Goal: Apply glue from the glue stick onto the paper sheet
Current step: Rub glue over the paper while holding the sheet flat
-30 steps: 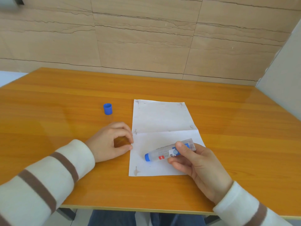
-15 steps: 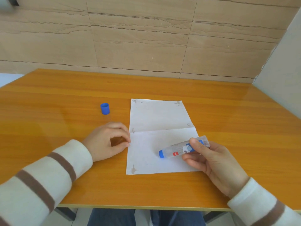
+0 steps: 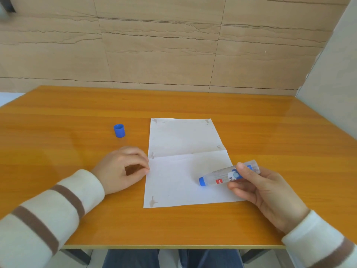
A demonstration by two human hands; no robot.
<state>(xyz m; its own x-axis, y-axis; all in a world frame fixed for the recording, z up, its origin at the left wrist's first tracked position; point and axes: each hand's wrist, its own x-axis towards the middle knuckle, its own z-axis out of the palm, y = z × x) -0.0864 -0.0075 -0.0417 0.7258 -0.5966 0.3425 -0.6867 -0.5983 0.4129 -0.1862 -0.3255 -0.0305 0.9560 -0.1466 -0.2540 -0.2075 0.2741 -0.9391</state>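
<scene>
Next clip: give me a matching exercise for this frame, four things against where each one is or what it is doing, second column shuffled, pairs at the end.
Things:
1. cap
2. glue stick
3. left hand
4. paper

States:
A. lies flat on the table, with a crease across it
B. held in the right hand, blue end over the paper
C. stands alone on the table, left of the paper
D. fingertips at the paper's left edge

Pairs: 1-C, 2-B, 3-D, 4-A
</scene>
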